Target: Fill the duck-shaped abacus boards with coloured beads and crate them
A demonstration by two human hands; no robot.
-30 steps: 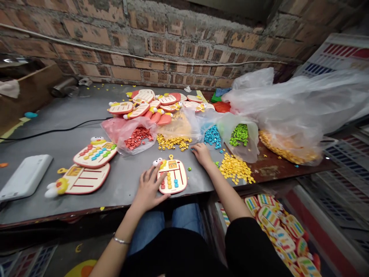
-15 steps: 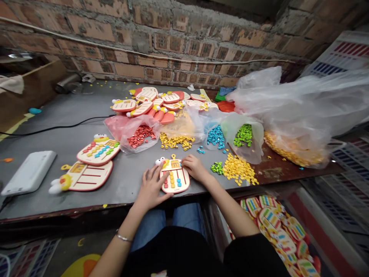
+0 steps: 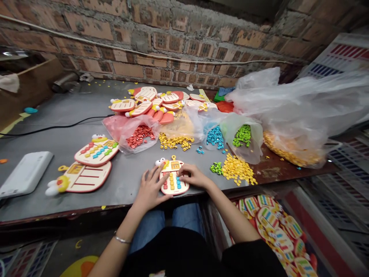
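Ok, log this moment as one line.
left hand: on toy board | right hand: at blue beads | nearby: green beads, yellow beads

Workshop: bagged pieces point(image 3: 140, 137), piled toy boards point(image 3: 170, 98)

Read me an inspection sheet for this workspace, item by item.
Surface: grey tabletop, brown part at right.
Things: board carrying red pieces, yellow pieces and blue pieces; behind it, bag of red pieces, bag of yellow pieces, bag of blue pieces, bag of green pieces.
Clutter: yellow heap beside green pile, right of the board; white box, far left.
Hands: left hand spread on the board's left side; right hand at its blue pieces, grip unclear.
Cables: black cable lying across the tabletop's left side.
Surroundings: brick wall behind; crate of boards below, at right.
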